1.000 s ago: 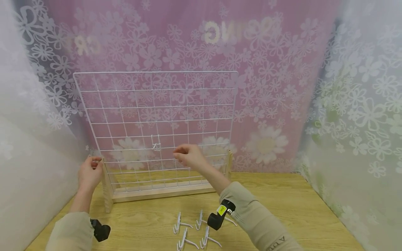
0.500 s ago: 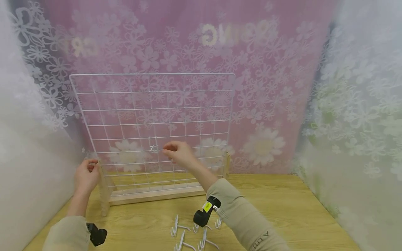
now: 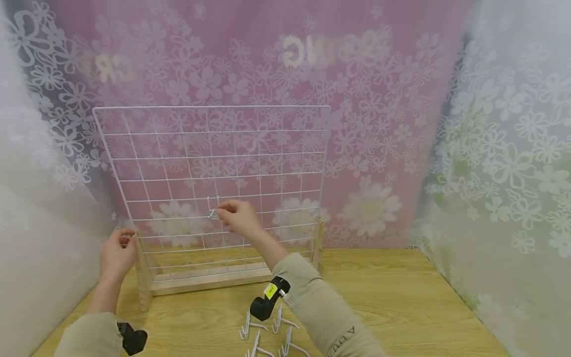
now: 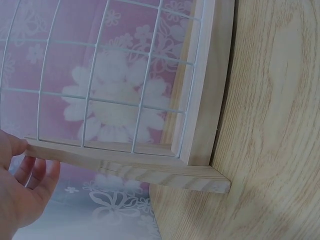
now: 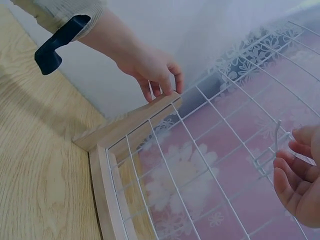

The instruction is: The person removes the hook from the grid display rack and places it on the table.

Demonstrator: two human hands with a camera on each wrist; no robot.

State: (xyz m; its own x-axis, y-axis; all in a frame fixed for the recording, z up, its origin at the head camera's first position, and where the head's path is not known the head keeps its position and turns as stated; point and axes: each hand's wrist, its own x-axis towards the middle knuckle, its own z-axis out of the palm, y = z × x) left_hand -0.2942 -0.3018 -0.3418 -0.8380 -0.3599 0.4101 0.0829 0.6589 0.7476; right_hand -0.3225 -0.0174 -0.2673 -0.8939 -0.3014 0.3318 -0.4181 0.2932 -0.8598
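Observation:
A white wire grid panel stands upright in a wooden base. Its left wooden post is pinched near the top by my left hand, thumb on one side and fingers on the other in the left wrist view. A white wire hook hangs on the grid, left of centre. My right hand is at this hook with curled fingers, thumb and forefinger pinching its front part. The hook's prong sticks out past the fingertips in the right wrist view; the fingers partly hide the rest.
Several loose white hooks lie on the wooden table, in front of the base and partly under the right forearm. A pink flowered curtain hangs behind the grid, with pale curtains at both sides.
My right hand has moved left across the grid to the hanging hook, from a spot to its right. My left hand has stayed on the post. The head view has shifted slightly.

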